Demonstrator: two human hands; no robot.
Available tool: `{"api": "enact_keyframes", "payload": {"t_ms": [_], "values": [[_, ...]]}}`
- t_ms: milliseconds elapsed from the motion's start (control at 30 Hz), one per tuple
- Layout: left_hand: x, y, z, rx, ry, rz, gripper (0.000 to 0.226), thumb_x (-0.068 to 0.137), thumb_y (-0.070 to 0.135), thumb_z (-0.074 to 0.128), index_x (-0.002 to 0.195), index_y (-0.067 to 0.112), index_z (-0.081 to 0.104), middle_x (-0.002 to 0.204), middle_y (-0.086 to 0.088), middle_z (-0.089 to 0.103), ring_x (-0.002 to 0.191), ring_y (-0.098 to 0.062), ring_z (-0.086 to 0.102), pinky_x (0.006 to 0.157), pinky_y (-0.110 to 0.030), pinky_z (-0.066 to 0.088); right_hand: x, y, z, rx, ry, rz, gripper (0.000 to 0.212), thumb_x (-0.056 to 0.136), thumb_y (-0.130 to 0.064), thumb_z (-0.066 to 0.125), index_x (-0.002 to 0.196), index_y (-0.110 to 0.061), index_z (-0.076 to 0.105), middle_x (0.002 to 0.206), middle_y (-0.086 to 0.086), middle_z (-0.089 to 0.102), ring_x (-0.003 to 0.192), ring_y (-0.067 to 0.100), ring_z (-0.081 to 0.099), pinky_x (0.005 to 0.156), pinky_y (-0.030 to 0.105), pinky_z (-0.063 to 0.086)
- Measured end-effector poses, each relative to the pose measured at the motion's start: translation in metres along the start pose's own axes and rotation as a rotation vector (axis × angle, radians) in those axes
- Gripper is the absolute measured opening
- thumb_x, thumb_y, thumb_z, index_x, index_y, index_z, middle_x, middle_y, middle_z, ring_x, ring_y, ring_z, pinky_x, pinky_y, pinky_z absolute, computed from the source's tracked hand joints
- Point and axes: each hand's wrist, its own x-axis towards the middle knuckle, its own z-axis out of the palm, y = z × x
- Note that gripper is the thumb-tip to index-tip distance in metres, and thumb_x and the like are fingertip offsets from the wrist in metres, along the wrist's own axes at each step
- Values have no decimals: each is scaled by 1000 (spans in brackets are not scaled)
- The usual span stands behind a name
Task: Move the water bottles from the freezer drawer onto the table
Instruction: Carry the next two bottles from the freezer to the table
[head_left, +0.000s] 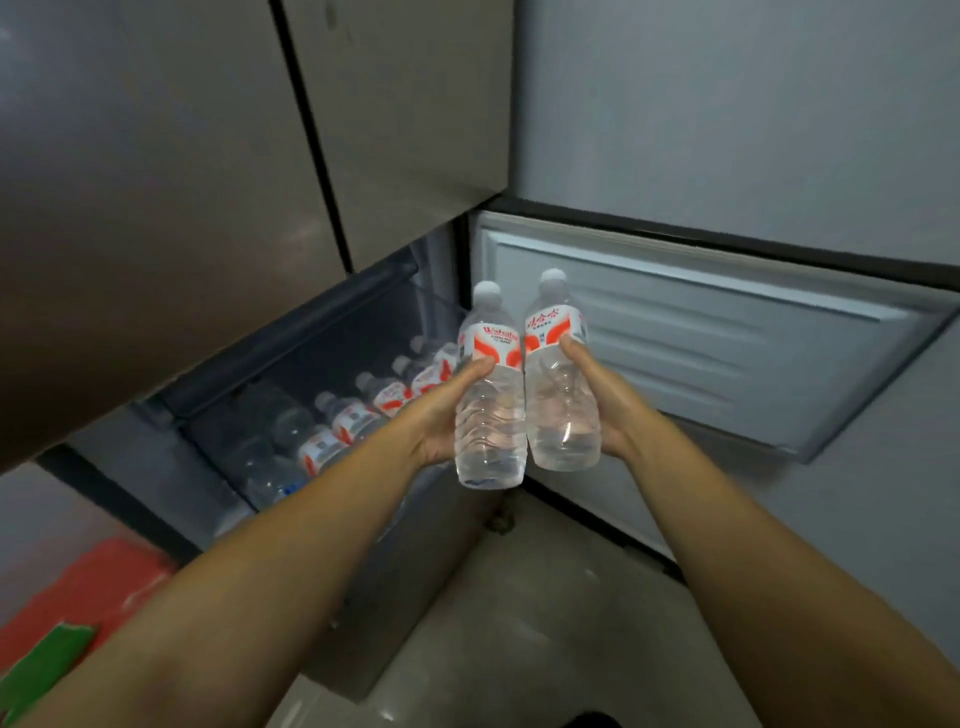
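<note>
I hold two clear water bottles upright and side by side in front of the fridge. My left hand (441, 410) grips the left bottle (489, 395), which has a white cap and a red and white label. My right hand (605, 400) grips the right bottle (558, 384) of the same kind. Both bottles hang in the air above the right end of the open freezer drawer (270, 364). Inside the drawer several more bottles (348, 415) lie in a row, partly hidden by my left forearm.
The freezer door (701, 332) stands open on the right, its white inner panel facing me. The closed grey upper fridge doors (208, 182) loom above the drawer. A red and green object (78, 608) sits at the lower left. Pale floor (519, 623) lies below my arms.
</note>
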Motion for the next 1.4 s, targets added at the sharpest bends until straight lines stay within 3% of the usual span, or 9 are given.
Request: {"api": "enact_keyframes", "payload": {"t_ms": [133, 267, 400, 533, 767, 867, 967, 1133, 1400], "values": [[12, -38, 44, 132, -69, -99, 39, 81, 34, 65, 112, 11, 63, 99, -12, 74, 85, -27, 73, 74, -38, 58, -57, 6, -47, -86, 193, -103, 47, 81, -35, 73, 118, -10, 58, 110, 17, 71, 102, 37, 67, 96, 53, 49], [19, -87, 89, 162, -109, -175, 46, 88, 33, 60, 127, 9, 55, 100, -13, 72, 85, -28, 71, 75, -39, 58, -119, 14, -95, -208, 433, -192, 19, 84, -33, 70, 96, -18, 66, 90, 9, 76, 80, 28, 73, 79, 43, 59], [19, -142, 131, 189, -119, -196, 46, 90, 29, 61, 130, 9, 50, 95, -11, 68, 82, -25, 68, 75, -38, 58, -184, 31, -140, -351, 618, -208, 22, 81, -38, 70, 97, -24, 66, 82, -2, 76, 72, 16, 74, 60, 28, 58], [13, -199, 163, 323, -118, -182, 41, 88, 24, 66, 125, 10, 54, 107, -14, 68, 94, -30, 67, 85, -43, 55, -243, 61, -182, -418, 737, -183, 24, 80, -38, 72, 100, -29, 62, 98, -2, 71, 89, 17, 69, 75, 32, 56], [5, -269, 204, 647, -195, -196, 55, 83, 19, 71, 131, 6, 48, 120, -23, 62, 109, -41, 62, 96, -57, 48, -315, 111, -218, -341, 992, -185, 38, 76, -24, 77, 109, -19, 60, 100, 4, 68, 88, 15, 67, 72, 28, 55], [4, -285, 221, 758, -237, -223, 59, 81, 22, 73, 131, 7, 46, 121, -21, 61, 107, -37, 63, 96, -55, 49, -336, 130, -223, -267, 1098, -206, 42, 76, -26, 77, 112, -21, 56, 103, 2, 66, 89, 15, 65, 71, 27, 54], [5, -295, 236, 870, -372, -233, 58, 81, 19, 72, 131, 5, 46, 120, -22, 62, 105, -37, 64, 94, -55, 50, -353, 147, -220, -186, 1251, -248, 44, 75, -30, 77, 113, -25, 54, 100, -2, 65, 88, 13, 65, 67, 25, 53], [-4, -301, 251, 974, -584, -273, 50, 84, 14, 69, 128, 5, 49, 119, -22, 63, 106, -36, 64, 95, -52, 51, -374, 176, -203, 37, 1511, -310, 63, 72, -29, 78, 127, -22, 48, 111, 4, 63, 96, 20, 63, 86, 41, 56], [-46, -329, 265, 1089, -950, -341, 47, 85, 11, 67, 129, 6, 49, 119, -22, 62, 106, -35, 64, 93, -49, 52, -414, 233, -153, 303, 1847, -401, 67, 70, -27, 80, 127, -20, 46, 107, 2, 63, 94, 19, 63, 86, 39, 55]]}}
